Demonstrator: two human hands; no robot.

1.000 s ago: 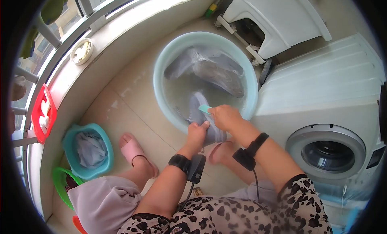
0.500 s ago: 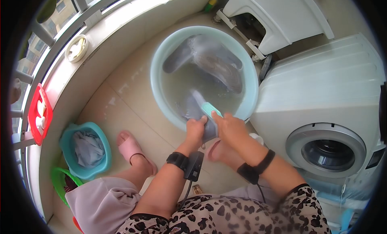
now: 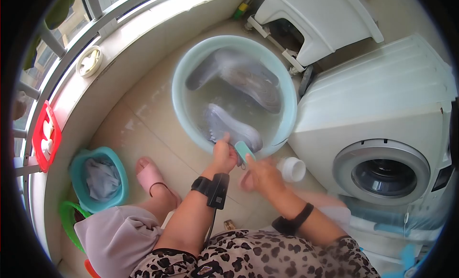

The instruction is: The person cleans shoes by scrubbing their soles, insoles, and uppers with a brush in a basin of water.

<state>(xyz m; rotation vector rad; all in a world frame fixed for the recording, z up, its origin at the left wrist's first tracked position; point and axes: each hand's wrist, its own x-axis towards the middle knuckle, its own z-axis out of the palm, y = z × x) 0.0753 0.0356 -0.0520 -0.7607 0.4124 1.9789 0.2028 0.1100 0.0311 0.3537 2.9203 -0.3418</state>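
A grey shoe [image 3: 231, 124] lies tilted at the near side of a light blue basin [image 3: 180, 98], with my left hand [image 3: 224, 156] closed around its near edge. In my right hand [image 3: 264, 174] is a brush with a mint-green handle [image 3: 244, 150]; its head is hard to make out beside the shoe's near end. More grey footwear [image 3: 253, 84] sits in the basin's cloudy water at the far side.
A white jar [image 3: 292, 170] stands right of my right hand. The washing machine [image 3: 368, 110] fills the right side, with a white sink pedestal [image 3: 315, 27] behind. At left are a teal basin of cloth [image 3: 99, 180], a green container [image 3: 71, 225] and a red tray [image 3: 46, 137].
The shoe has turned so more of its side and sole shows. My right hand has drawn the brush back towards me. The white jar is now more exposed.
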